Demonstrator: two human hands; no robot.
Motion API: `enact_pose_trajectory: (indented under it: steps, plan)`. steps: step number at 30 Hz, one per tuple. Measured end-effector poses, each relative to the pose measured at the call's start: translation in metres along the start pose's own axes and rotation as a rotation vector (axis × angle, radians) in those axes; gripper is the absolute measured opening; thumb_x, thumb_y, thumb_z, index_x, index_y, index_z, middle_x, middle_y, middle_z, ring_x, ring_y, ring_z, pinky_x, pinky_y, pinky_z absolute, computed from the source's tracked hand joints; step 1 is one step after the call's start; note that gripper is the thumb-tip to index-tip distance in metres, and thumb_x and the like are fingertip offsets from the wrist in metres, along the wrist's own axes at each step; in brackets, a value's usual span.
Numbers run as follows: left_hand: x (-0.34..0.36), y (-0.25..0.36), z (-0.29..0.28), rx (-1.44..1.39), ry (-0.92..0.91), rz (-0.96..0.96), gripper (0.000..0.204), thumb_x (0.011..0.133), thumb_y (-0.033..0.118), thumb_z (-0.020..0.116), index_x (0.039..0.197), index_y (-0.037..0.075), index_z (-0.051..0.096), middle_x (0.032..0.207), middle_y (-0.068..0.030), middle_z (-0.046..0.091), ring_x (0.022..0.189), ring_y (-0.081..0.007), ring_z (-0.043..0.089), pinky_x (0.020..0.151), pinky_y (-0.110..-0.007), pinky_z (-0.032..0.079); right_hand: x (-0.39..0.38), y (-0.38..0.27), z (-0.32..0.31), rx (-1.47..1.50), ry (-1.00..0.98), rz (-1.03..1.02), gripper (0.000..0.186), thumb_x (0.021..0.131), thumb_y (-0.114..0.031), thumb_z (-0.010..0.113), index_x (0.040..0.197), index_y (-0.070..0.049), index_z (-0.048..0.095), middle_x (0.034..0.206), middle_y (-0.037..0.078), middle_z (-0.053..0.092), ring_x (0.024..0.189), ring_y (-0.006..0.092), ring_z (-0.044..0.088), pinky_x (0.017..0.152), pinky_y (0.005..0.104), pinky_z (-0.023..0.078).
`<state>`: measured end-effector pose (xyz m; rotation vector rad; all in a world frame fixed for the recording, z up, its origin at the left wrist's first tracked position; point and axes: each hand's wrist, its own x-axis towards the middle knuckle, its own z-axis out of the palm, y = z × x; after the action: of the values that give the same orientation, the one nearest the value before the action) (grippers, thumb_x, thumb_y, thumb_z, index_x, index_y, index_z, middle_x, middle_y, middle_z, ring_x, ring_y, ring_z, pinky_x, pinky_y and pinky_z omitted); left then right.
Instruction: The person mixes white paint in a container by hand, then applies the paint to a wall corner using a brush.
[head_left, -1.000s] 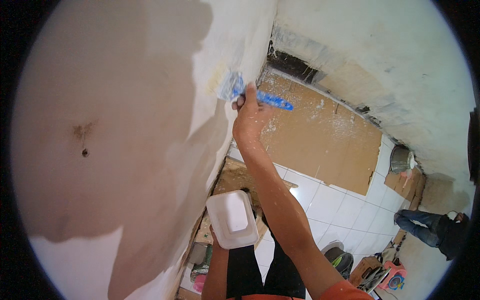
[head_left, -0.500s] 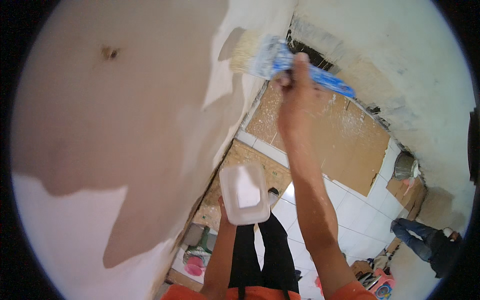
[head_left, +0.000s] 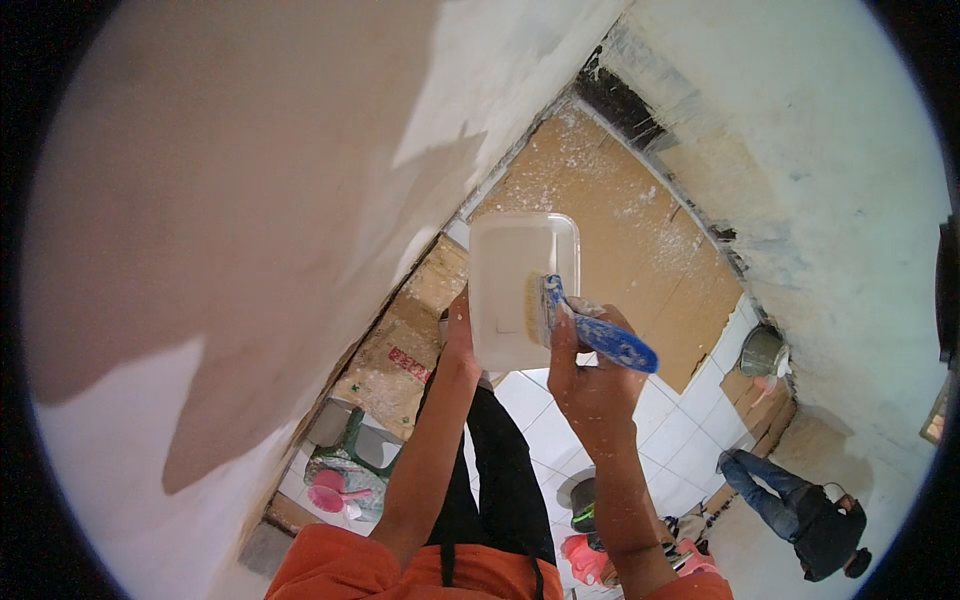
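My left hand (head_left: 459,335) is closed on the left side of a white rectangular plastic tub (head_left: 495,270); most of its fingers are hidden. The inside of the tub looks whitish, but I cannot tell how much liquid it holds. A wide paintbrush with a paint-splattered blue handle (head_left: 622,344) is gripped in my right hand (head_left: 592,390), thumb along its near end. Its pale bristles (head_left: 532,308) point left, over the tub's right half.
A pale wall (head_left: 300,230) rises close on the left; another wall (head_left: 800,150) with dark patches stands right. Splattered cardboard (head_left: 640,240) covers the far floor. A bucket (head_left: 762,352) and another person (head_left: 800,510) are at the right. A pink dipper (head_left: 335,492) lies lower left.
My right hand has brought the paintbrush down from near the left wall to the tub. The tub has come up and slightly right in view.
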<state>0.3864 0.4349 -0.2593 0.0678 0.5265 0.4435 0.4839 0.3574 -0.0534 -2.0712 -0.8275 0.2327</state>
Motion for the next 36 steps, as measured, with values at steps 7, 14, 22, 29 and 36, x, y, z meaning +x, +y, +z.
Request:
enact_pose_trajectory:
  steps: [7, 14, 22, 29, 36]
  plan:
    - [-0.007, -0.005, 0.025, 0.168, -0.021, 0.048, 0.039, 0.097, 0.029, 0.047, 0.128, 0.006, 0.053, 0.113, -0.0087, 0.062, 0.099, -0.0202, 0.064, 0.080, -0.035, 0.056, 0.002, 0.016, 0.021, -0.080, -0.123, -0.054, 0.007, 0.082, -0.002, 0.065, 0.083, 0.001, 0.060, 0.070, 0.015, 0.057, 0.056, 0.0295, 0.063, 0.046, 0.0368, 0.048]
    - [0.000, -0.002, -0.002, -0.040, 0.035, -0.001, 0.040, 0.097, 0.030, 0.047, 0.128, 0.005, 0.053, 0.113, -0.0098, 0.063, 0.099, -0.0225, 0.064, 0.082, -0.037, 0.056, -0.004, 0.012, 0.016, -0.021, -0.042, -0.069, 0.007, 0.083, 0.000, 0.064, 0.087, 0.005, 0.064, 0.076, 0.014, 0.065, 0.061, 0.0184, 0.065, 0.053, 0.0276, 0.049]
    - [0.024, 0.008, 0.001, 0.029, 0.188, 0.071, 0.037, 0.098, 0.025, 0.042, 0.126, 0.003, 0.053, 0.112, -0.0107, 0.063, 0.097, -0.0232, 0.064, 0.079, -0.038, 0.056, 0.003, 0.038, 0.030, 0.143, 0.120, -0.087, 0.010, 0.088, -0.002, 0.062, 0.092, 0.007, 0.061, 0.082, 0.015, 0.065, 0.064, 0.0154, 0.065, 0.054, 0.0267, 0.052]
    - [0.035, 0.030, 0.018, 0.164, 0.030, 0.095, 0.046, 0.095, 0.034, 0.042, 0.126, 0.004, 0.053, 0.113, -0.0129, 0.062, 0.100, -0.0274, 0.064, 0.084, -0.041, 0.055, 0.063, 0.039, 0.010, 0.941, 0.363, 0.518, 0.014, 0.094, -0.014, 0.059, 0.093, 0.000, 0.058, 0.074, 0.007, 0.059, 0.062, 0.0116, 0.056, 0.056, 0.0287, 0.049]
    - [0.031, 0.058, 0.024, -0.067, -0.105, 0.113, 0.047, 0.093, 0.037, 0.044, 0.126, 0.005, 0.054, 0.116, -0.0119, 0.062, 0.102, -0.0283, 0.063, 0.085, -0.043, 0.055, 0.162, 0.030, 0.034, 1.691, 0.430, 0.516, 0.013, 0.094, -0.012, 0.059, 0.085, -0.004, 0.054, 0.072, 0.004, 0.053, 0.063, 0.0105, 0.053, 0.054, 0.0229, 0.048]
